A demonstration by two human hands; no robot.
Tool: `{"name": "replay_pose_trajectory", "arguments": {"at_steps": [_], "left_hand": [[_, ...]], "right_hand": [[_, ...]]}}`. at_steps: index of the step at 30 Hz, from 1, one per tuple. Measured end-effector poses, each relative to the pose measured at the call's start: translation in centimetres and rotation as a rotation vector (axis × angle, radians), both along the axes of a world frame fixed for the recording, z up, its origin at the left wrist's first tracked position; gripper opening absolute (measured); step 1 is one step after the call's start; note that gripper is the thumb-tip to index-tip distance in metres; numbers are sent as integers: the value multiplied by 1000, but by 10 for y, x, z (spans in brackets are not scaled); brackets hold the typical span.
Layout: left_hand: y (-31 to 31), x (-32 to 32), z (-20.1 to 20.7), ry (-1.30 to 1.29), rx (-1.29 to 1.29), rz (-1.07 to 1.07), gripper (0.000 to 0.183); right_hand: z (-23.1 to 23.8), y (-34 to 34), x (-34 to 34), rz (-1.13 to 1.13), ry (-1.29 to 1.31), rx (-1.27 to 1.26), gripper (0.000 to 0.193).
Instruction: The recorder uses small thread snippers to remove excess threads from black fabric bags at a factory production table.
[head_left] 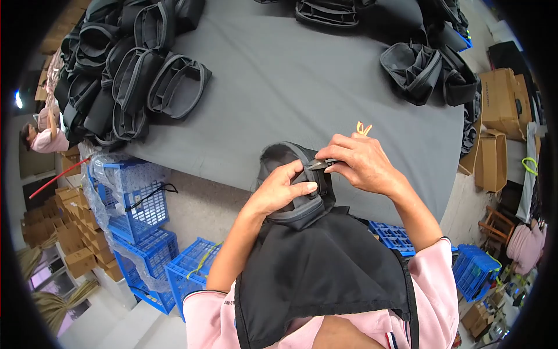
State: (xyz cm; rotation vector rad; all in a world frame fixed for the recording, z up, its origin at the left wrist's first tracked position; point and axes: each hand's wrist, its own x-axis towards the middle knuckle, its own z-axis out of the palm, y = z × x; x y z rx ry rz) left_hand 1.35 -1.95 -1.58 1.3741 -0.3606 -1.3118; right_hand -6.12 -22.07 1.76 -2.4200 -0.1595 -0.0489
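A small black zip case [297, 215] with its lid part raised sits at the table's near edge, just in front of my black apron [325, 262]. My left hand [279, 191] grips the case, with the thumb over its opening and the fingers along its side. In my right hand [369, 166] is a pair of thread snips [318, 165], pinched between thumb and fingers. Its metal tips touch or nearly touch the case's edge beside my left fingertips. A yellow band [364, 128] sticks up behind my right hand. The inside of the case is partly hidden by my fingers.
Grey cloth covers the table [250, 81]. Several black cases [131, 75] are heaped at the far left, others [411, 67] at the far right. Blue crates [148, 256] stand below the left edge, another crate [474, 270] at right. Cardboard boxes [503, 110] and a co-worker [49, 136] are farther off.
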Motion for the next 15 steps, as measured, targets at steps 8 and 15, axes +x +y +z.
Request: {"name": "replay_pose_trajectory", "arguments": {"at_steps": [8,15], "left_hand": [[-1,0,1,22,-4,3,40],[1,-3,4,-60,-7,158,38]], "right_hand": [[-2,-6,-2,-5,-43,177,26],[-20,8,-18,-240,-39,446,25]]}}
